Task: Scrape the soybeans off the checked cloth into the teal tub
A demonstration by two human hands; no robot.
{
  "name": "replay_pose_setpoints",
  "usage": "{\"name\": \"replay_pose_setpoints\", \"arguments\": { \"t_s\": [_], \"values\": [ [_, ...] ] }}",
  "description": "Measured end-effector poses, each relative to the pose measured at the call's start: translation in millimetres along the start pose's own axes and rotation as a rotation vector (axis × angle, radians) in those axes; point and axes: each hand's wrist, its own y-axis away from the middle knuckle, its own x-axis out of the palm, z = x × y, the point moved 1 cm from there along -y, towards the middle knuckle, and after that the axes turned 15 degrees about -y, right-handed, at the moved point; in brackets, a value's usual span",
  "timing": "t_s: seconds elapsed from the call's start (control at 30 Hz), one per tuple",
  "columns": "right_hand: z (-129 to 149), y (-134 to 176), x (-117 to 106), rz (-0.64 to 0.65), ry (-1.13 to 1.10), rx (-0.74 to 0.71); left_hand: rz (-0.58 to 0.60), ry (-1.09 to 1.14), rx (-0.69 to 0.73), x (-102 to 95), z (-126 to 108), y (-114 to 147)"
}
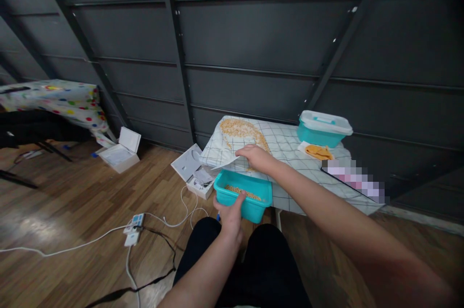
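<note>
My left hand (230,216) grips the near side of a teal plastic bin (258,212), its thumb over the rim. The bin is held just in front of the table edge, above my knees, with small yellow-orange kernels (253,196) in its bottom. My right hand (254,155) pinches a thin white card (225,162) at the table's front edge, above the bin's far rim. Beyond this hand, a curved spread of loose kernels (239,129) lies on the white checked tablecloth (282,136). A few kernels are near the edge beneath my right hand.
A teal box with a clear lid (322,126) stands at the table's back right, beside a folded orange cloth (319,152) and a blurred-out flat device (353,180). Open white boxes (195,177), cables and a power strip (134,229) lie on the floor at left.
</note>
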Motion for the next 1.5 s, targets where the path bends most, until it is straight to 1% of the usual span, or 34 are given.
{"name": "replay_pose_setpoints", "arguments": {
  "t_s": [0.17,0.27,0.37,0.4,0.47,0.57,0.67,0.7,0.77,0.9,1.07,1.17,1.3,1.5],
  "values": [
    [-7.6,35.5,-7.7,-0.018,-0.024,-0.042,-0.012,0.013,0.006,-2.0,2.4,-3.2],
    [-3.8,52.7,-14.3,-0.026,-0.034,-0.064,-0.005,0.034,0.007,-3.0,1.6,-0.7],
    [1.2,65.3,-23.2,-0.069,-0.017,-0.034,0.024,0.035,0.033,-3.2,0.6,2.7],
    [2.6,69.1,-26.8,-0.098,-0.006,-0.002,0.026,0.029,0.036,-3.0,0.5,3.6],
    [5.3,76.7,-34.7,-0.167,0.038,0.107,0.017,0.028,0.039,-2.3,0.6,5.0],
    [9.6,87.9,-44.7,-0.243,0.175,0.343,0.024,0.062,0.059,-0.7,1.0,6.7],
    [13.6,94.1,-47.7,-0.232,0.323,0.547,0.040,0.063,0.051,0.4,1.5,8.4],
    [14.4,94.3,-46.9,-0.219,0.358,0.591,0.040,0.061,0.044,0.7,1.5,8.9],
    [14.4,92.4,-43.6,-0.182,0.391,0.635,0.039,0.061,0.032,1.5,1.1,9.9],
    [9.0,85.7,-36.0,-0.110,0.367,0.606,0.041,0.067,0.025,3.0,-0.5,12.1],
    [8.4,84.2,-31.6,-0.097,0.340,0.574,0.042,0.073,0.035,3.1,-0.4,12.5],
    [20.6,82.7,-30.3,-0.060,0.360,0.589,0.037,0.058,0.024,2.8,1.1,10.3],
    [45.4,77.0,-29.3,0.008,0.344,0.609,0.023,0.020,0.024,2.3,3.8,6.1],
    [78.0,68.6,-28.7,0.008,0.329,0.623,0.012,-0.015,0.045,1.9,8.6,1.8]
  ]
}}
